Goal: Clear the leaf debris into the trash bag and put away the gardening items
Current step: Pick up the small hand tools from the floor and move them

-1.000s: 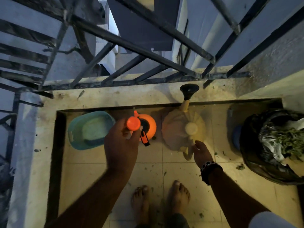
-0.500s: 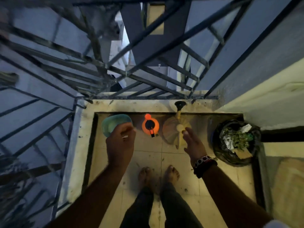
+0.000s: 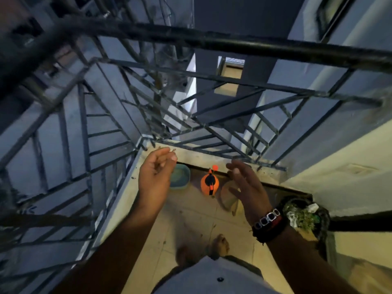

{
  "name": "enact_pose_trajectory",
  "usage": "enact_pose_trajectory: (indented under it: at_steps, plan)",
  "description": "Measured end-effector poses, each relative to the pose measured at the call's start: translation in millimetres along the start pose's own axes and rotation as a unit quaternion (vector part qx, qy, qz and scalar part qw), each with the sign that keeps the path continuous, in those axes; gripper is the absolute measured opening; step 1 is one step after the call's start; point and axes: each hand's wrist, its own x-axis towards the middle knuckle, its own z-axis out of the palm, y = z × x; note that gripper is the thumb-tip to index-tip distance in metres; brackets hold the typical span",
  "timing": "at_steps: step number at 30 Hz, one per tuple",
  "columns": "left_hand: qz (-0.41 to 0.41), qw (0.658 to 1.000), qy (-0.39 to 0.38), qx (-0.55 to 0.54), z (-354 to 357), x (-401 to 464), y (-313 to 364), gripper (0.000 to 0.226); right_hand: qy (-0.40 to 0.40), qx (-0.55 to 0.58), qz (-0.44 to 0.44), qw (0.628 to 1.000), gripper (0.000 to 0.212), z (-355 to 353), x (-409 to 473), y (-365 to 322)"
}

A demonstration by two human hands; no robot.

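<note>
Trash bag (image 3: 305,217) at right holds leaf debris. Orange sprayer (image 3: 209,184), teal basin (image 3: 180,177) and watering can (image 3: 228,196) sit lined up by far ledge, looks put away. Left hand (image 3: 156,177) and right hand (image 3: 247,187) both empty, fingers loose. Few scraps left on floor (image 3: 191,217).

Both hands have let go and lifted away from the floor items. The left hand (image 3: 156,177), which gripped the orange sprayer (image 3: 209,184), now hangs empty, fingers loosely curled. The right hand (image 3: 247,187) has left the watering can (image 3: 228,197), fingers spread.
</note>
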Motion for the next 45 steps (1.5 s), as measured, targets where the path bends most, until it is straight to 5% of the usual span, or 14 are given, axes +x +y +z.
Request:
enact_pose_trajectory:
  at_steps: [8,12,17,20,28,39,43,45]
  plan:
    - [-0.009,0.991,0.107,-0.085,-70,-64,22,0.027,-0.174,-0.016,-0.047,0.984,0.027,61,-39,-41]
    - [0.016,0.975,0.201,-0.096,-100,-87,27,0.022,-0.274,-0.055,-0.095,0.955,0.044,89,-47,-56]
    - [0.059,0.931,0.336,-0.128,-129,-120,39,0.022,-0.427,-0.079,-0.110,0.894,0.026,129,-51,-72]
    - [0.078,0.891,0.424,-0.143,-138,-149,45,0.019,-0.522,-0.090,-0.102,0.842,0.047,154,-62,-82]
    - [0.079,0.768,0.611,-0.176,-149,-251,26,0.019,-0.693,-0.138,-0.059,0.705,0.036,205,-131,-68]
    - [0.046,0.571,0.800,-0.178,-155,-432,6,0.019,-0.832,-0.194,0.003,0.520,0.047,243,-287,-8]
    - [0.021,0.509,0.844,-0.167,-156,-493,-7,0.020,-0.865,-0.208,0.012,0.456,0.077,249,-354,21]
    - [0.004,0.482,0.861,-0.163,-157,-521,-13,0.022,-0.877,-0.214,0.014,0.429,0.064,252,-388,35]
